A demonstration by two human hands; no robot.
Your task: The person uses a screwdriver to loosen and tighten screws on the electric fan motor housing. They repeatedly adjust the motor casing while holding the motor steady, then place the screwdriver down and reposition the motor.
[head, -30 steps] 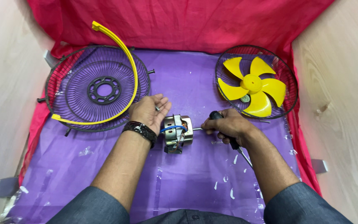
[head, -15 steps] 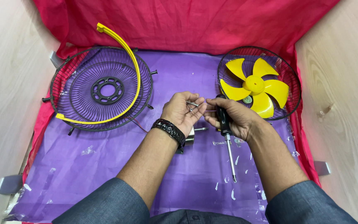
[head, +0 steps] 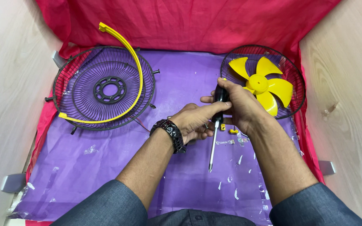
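A black-handled screwdriver [head: 214, 138] stands nearly upright over the purple sheet [head: 105, 167], its metal tip pointing down toward me. My right hand [head: 241, 106] is wrapped around the top of its handle. My left hand [head: 195, 121], with a black beaded wristband, touches the handle just below and covers whatever lies under its palm. The fan motor seen earlier is hidden beneath my hands.
A black wire fan guard [head: 103, 92] with a loose yellow rim ring [head: 135, 75] lies at the left. A second guard [head: 292, 75] holding a yellow fan blade [head: 260, 86] lies at the right. Small yellow bits [head: 232, 131] sit nearby. Red cloth [head: 189, 21] lines the back.
My hands rose off the motor and came together. The screwdriver swung from lying low by my right hand to a steep, tip-down hold, with both hands now on its handle.
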